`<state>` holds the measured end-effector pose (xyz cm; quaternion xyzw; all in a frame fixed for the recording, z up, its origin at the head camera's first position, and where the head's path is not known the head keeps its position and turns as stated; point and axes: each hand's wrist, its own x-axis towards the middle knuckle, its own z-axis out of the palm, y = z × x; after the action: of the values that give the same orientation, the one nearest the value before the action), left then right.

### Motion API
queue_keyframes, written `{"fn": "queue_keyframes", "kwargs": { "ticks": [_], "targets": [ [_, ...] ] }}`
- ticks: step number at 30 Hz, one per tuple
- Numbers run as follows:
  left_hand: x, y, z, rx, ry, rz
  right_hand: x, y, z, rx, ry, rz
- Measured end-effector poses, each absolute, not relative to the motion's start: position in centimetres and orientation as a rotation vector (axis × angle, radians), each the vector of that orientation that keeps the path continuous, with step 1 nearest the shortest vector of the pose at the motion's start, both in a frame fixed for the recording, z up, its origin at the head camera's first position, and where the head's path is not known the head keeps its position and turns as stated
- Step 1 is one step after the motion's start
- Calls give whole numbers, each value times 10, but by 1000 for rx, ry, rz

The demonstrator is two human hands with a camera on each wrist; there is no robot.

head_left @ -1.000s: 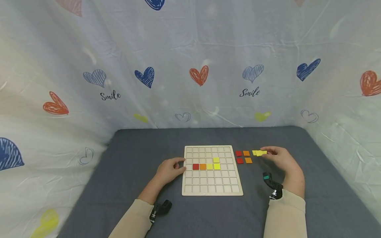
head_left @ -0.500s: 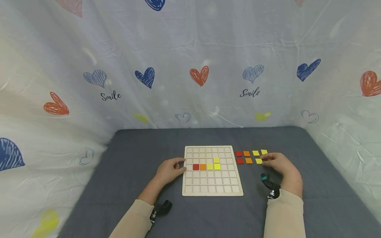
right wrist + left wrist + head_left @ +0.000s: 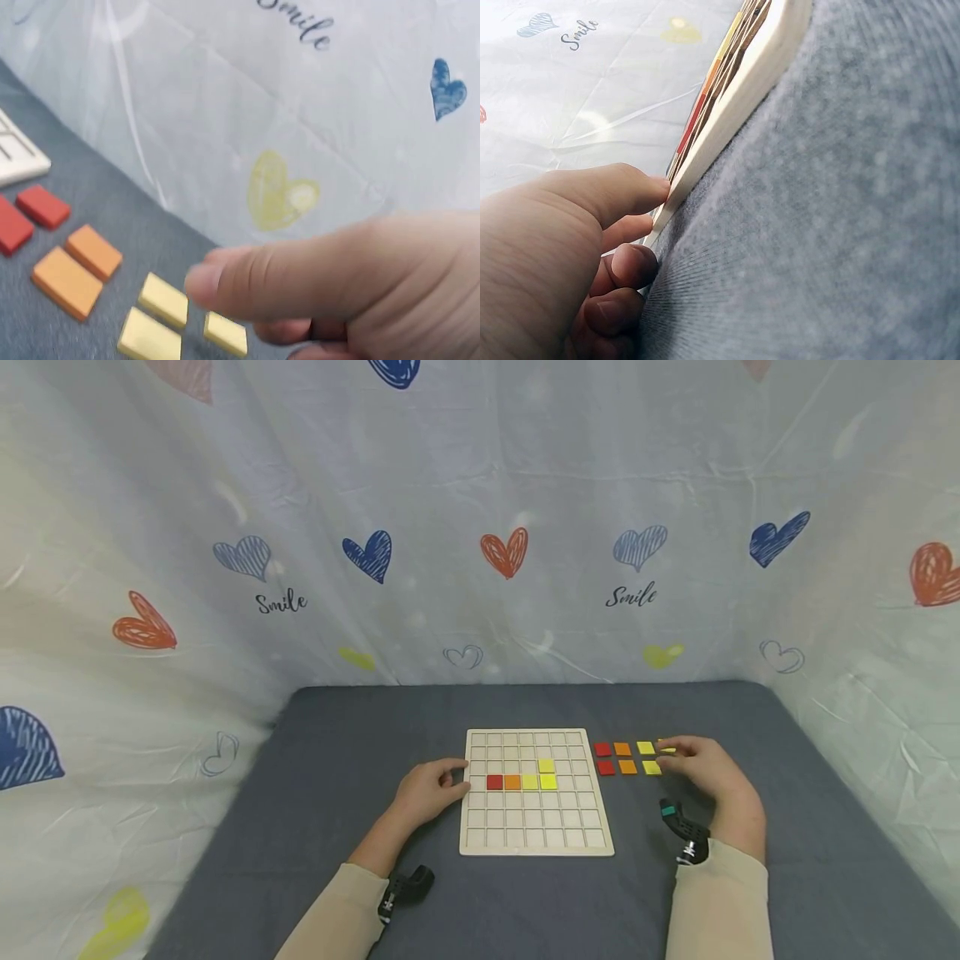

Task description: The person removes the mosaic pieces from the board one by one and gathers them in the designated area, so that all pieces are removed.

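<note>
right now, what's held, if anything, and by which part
Left hand only touches the board at its left edge; right hand is by a yellow tile, hold unclear.

One board (image 3: 533, 837) has one red tile (image 3: 495, 782), one orange tile (image 3: 513, 782) and three yellow tiles (image 3: 548, 782). To its right are two more red tiles (image 3: 603, 749), two more orange tiles (image 3: 622, 749) and three more yellow tiles (image 3: 646, 748).

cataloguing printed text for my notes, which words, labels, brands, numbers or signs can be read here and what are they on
"Smile": on the hanging sheet, left of centre.
"Smile": same sheet, right of centre.
Black wrist devices: markings too small to read.
Grid board and coloured tiles: no readable text.
</note>
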<state>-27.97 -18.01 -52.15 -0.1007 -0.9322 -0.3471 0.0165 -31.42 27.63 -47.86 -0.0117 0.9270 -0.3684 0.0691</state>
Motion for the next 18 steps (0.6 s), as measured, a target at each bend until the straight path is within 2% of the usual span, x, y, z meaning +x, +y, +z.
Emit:
{"fn": "queue_keyframes", "kwargs": {
  "ticks": [7,18],
  "targets": [
    [-279,-180,-521,-318,-2912,-1068,-317,255,-463,-84,2828,-1203],
    [-279,-180,-521,-326,-2897,-1082,-324,211,-449,-304,2763,-1329]
  ]
}}
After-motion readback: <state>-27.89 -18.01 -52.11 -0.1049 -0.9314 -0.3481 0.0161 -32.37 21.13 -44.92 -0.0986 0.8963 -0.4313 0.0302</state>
